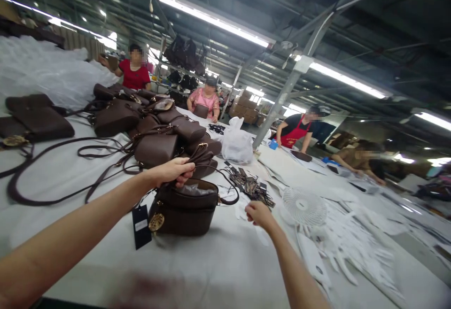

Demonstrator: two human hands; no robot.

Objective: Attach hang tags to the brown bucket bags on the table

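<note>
A: Position of the brown handbag [195,217]?
B: Upright on the table [105,271], open at the top, in front of the bag pile.

A: Hands?
B: Left hand [180,172] closed around the gathered strap [203,155]. Right hand [259,214] near the loose tags [248,183], fingers curled; cannot tell whether it pinches anything.

A: Expected handling?
B: Judged light, walls smooth and fairly firm, strap limp. White stuffing [195,189] should help it keep shape.

A: Recommended hold?
B: The end walls, clear of the gold medallion [156,222], which could scratch.
</note>
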